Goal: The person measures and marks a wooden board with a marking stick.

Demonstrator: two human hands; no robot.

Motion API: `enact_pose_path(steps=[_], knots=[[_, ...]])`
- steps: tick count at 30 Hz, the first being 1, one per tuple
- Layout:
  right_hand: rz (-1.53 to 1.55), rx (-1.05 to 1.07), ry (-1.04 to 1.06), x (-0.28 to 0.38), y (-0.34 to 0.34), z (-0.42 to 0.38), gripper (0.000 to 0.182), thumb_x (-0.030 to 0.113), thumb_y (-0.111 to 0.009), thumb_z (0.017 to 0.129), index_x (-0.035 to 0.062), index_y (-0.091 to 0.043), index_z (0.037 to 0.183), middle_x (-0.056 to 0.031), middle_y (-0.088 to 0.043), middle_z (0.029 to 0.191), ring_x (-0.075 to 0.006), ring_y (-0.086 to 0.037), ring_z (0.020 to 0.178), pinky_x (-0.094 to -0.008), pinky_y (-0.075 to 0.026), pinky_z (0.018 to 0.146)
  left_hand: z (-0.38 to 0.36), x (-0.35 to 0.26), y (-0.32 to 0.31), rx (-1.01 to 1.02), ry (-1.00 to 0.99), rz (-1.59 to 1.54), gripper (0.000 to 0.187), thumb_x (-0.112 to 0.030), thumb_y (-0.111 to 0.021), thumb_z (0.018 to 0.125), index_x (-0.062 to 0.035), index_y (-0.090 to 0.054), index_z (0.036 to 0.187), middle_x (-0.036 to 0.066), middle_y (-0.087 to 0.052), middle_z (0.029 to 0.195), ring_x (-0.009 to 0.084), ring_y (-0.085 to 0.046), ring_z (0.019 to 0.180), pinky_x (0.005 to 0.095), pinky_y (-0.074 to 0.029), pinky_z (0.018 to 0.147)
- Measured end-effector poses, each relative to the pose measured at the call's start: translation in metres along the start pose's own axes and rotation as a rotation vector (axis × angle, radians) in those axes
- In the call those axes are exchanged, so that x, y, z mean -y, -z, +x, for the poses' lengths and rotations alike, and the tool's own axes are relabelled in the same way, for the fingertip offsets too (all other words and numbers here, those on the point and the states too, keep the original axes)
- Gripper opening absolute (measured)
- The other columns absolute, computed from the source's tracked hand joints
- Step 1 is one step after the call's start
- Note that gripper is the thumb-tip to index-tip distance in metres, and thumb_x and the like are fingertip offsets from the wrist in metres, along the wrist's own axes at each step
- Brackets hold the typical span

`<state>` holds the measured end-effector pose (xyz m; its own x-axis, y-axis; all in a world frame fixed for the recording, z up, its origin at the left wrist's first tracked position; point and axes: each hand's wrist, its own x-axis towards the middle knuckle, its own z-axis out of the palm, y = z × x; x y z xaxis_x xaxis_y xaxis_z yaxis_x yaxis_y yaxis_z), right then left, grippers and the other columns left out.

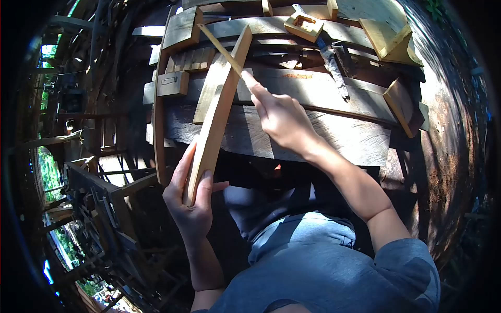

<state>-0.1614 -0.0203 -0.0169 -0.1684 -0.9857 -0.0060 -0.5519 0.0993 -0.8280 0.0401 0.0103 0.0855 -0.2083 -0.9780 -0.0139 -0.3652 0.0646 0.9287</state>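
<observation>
My left hand (191, 208) is wrapped round the near end of a long, pale wooden bar (215, 120), thumb on one side and fingers on the other. The bar slants up and away over the workbench (250, 134). In my right hand (282, 117) is a thin, yellowish wooden stick (218, 48), its index finger stretched along it. That stick crosses over the bar near the bar's far end. Beneath the bar lies a flat board (207, 94). The stick's near end is hidden in my grip.
Several wood blocks (172, 83) sit at the bench's left. A small open wooden box (303, 26) stands at the back, near a worn, paint-smeared tool (331, 68). Angled wood pieces (399, 107) rise at the right. A large log (441, 104) lies beyond.
</observation>
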Motion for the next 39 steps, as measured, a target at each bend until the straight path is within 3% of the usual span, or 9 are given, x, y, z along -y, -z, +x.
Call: enact_pose_path(steps=[7, 13, 14, 18, 19, 27, 28, 33, 39], knots=[[-0.057, -0.072, -0.143, -0.013, 0.002, 0.076, 0.051, 0.02, -0.044, 0.097, 0.0143, -0.039, 0.148, -0.025, -0.069, 0.089, -0.0418, -0.069, 0.085, -0.0508, -0.055, 0.08, 0.0, -0.003, 0.0, -0.009, -0.025, 0.017, 0.045, 0.001, -0.052, 0.087, 0.0052, -0.055, 0.131, 0.02, -0.059, 0.123, 0.026, -0.067, 0.1, 0.0354, -0.066, 0.065], [-0.046, 0.02, -0.012, 0.014, -0.002, -0.017, 0.055, 0.023, -0.045, 0.099, 0.0183, -0.031, 0.152, -0.0205, -0.068, 0.071, -0.0384, -0.069, 0.067, -0.0517, -0.056, 0.069, 0.001, -0.004, -0.001, -0.022, -0.013, 0.036, 0.044, 0.0, -0.054, 0.086, 0.0062, -0.056, 0.13, 0.022, -0.059, 0.123, 0.0261, -0.067, 0.098, 0.0351, -0.066, 0.064], [-0.015, -0.017, 0.006, 0.013, -0.002, -0.022, 0.054, 0.024, -0.044, 0.099, 0.0193, -0.031, 0.152, -0.0195, -0.068, 0.07, -0.0377, -0.068, 0.066, -0.0512, -0.055, 0.067, 0.001, -0.005, -0.001, -0.013, -0.028, 0.041, 0.045, 0.009, -0.051, 0.086, 0.0087, -0.053, 0.131, 0.023, -0.062, 0.12, 0.0233, -0.067, 0.099, 0.0313, -0.064, 0.07], [-0.034, 0.005, -0.158, 0.002, 0.004, 0.038, 0.05, 0.025, -0.043, 0.099, 0.0163, -0.038, 0.149, -0.022, -0.069, 0.079, -0.0392, -0.069, 0.076, -0.0499, -0.055, 0.075, 0.003, -0.007, 0.003, 0.001, -0.034, 0.054, 0.045, 0.007, -0.053, 0.087, 0.0078, -0.054, 0.132, 0.021, -0.063, 0.118, 0.0215, -0.067, 0.099, 0.0305, -0.063, 0.075], [-0.076, -0.213, -0.005, -0.006, -0.008, 0.052, 0.047, 0.024, -0.042, 0.103, 0.0197, -0.036, 0.15, -0.0211, -0.063, 0.063, -0.0353, -0.066, 0.058, -0.0457, -0.053, 0.058, 0.003, -0.008, 0.003, -0.001, -0.009, 0.049, 0.045, 0.007, -0.053, 0.087, 0.0077, -0.054, 0.132, 0.021, -0.063, 0.118, 0.021, -0.067, 0.099, 0.0303, -0.063, 0.075], [0.123, -0.061, 0.035, 0.004, -0.006, -0.014, 0.051, 0.022, -0.045, 0.099, 0.0149, -0.036, 0.149, -0.0233, -0.067, 0.073, -0.0407, -0.068, 0.069, -0.0525, -0.054, 0.067, 0.004, -0.013, 0.001, 0.001, -0.013, 0.094, 0.045, 0.006, -0.055, 0.086, 0.0081, -0.055, 0.131, 0.021, -0.065, 0.116, 0.02, -0.068, 0.095, 0.0291, -0.062, 0.071], [0.146, -0.055, 0.018, 0.0, -0.005, -0.002, 0.05, 0.022, -0.045, 0.099, 0.0144, -0.038, 0.148, -0.0236, -0.067, 0.072, -0.0412, -0.068, 0.07, -0.052, -0.054, 0.067, 0.004, -0.009, 0.001, 0.001, -0.03, 0.154, 0.047, 0.0, -0.053, 0.086, 0.0075, -0.054, 0.132, 0.023, -0.065, 0.114, 0.027, -0.069, 0.096, 0.0335, -0.064, 0.066], [0.087, -0.137, 0.007, -0.011, -0.01, 0.059, 0.049, 0.021, -0.046, 0.098, 0.0088, -0.042, 0.145, -0.0246, -0.067, 0.073, -0.0411, -0.068, 0.071, -0.0499, -0.055, 0.067, 0.007, -0.012, 0.006, -0.017, -0.029, 0.153, 0.047, -0.002, -0.054, 0.086, 0.007, -0.054, 0.132, 0.023, -0.067, 0.11, 0.0277, -0.071, 0.093, 0.0326, -0.063, 0.063], [0.211, -0.058, 0.038, 0.011, -0.005, -0.015, 0.051, 0.016, -0.046, 0.098, 0.0119, -0.038, 0.148, -0.0236, -0.065, 0.068, -0.0393, -0.068, 0.062, -0.0496, -0.056, 0.066, 0.009, -0.017, 0.004, 0.015, 0.011, 0.153, 0.049, -0.004, -0.055, 0.086, 0.007, -0.053, 0.133, 0.024, -0.067, 0.108, 0.0263, -0.072, 0.085, 0.031, -0.062, 0.059]])
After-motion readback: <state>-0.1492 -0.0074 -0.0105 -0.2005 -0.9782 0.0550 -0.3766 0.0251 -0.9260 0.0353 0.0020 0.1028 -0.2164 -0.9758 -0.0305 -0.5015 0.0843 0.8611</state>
